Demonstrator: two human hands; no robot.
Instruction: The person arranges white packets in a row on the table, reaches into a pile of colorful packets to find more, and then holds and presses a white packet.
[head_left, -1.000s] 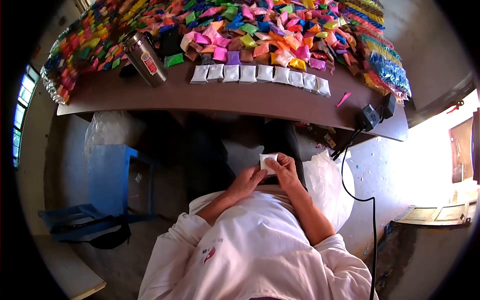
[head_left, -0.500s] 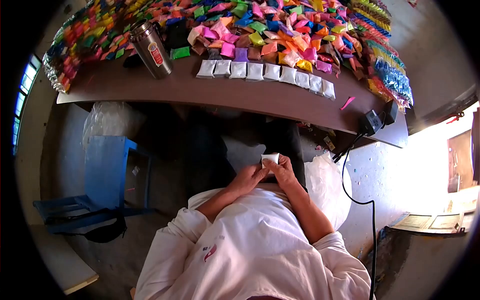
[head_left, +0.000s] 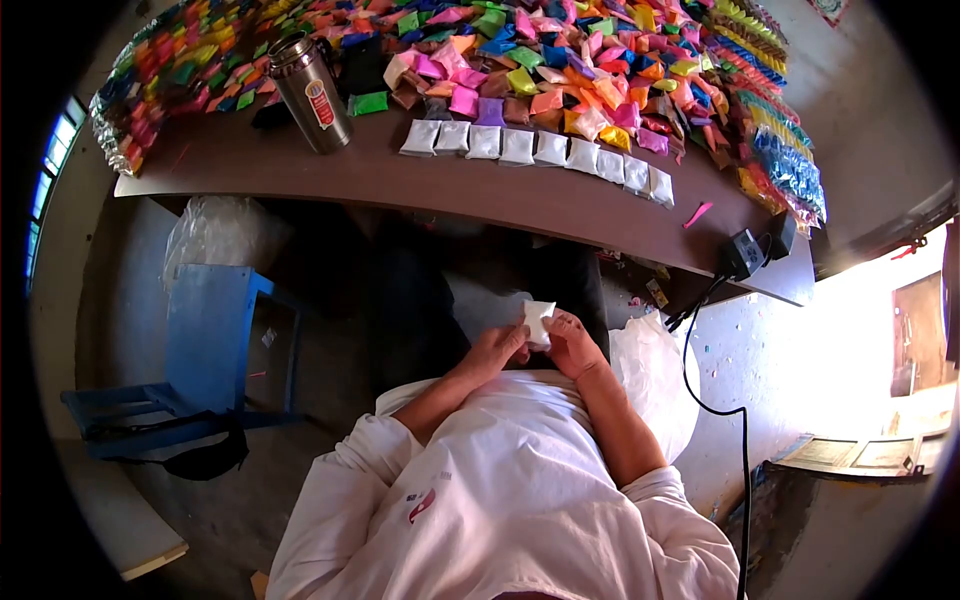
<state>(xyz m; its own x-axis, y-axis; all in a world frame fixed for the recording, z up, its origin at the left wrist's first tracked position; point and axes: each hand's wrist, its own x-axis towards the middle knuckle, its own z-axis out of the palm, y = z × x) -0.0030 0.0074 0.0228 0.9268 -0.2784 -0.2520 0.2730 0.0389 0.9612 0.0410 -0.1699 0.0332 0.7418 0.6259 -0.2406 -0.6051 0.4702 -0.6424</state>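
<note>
A small white packet (head_left: 538,320) is held up in front of my lap, its top edge tilted slightly. My left hand (head_left: 498,350) pinches it from the left side, and my right hand (head_left: 573,346) grips its right side with the fingers curled behind. Part of those fingers is hidden by the packet. On the brown table (head_left: 250,170) ahead lies a row of several similar white packets (head_left: 517,147), side by side near the front edge.
A heap of colourful packets (head_left: 560,70) covers the back of the table. A steel flask (head_left: 310,95) stands at left; a pink strip (head_left: 697,214) and a black device (head_left: 743,252) with a cable lie at right. A blue chair (head_left: 210,330) is to my left, white plastic (head_left: 650,385) to my right.
The packet now shows more of its face, and my right hand has shifted from over its front to its right edge. The view has moved slightly.
</note>
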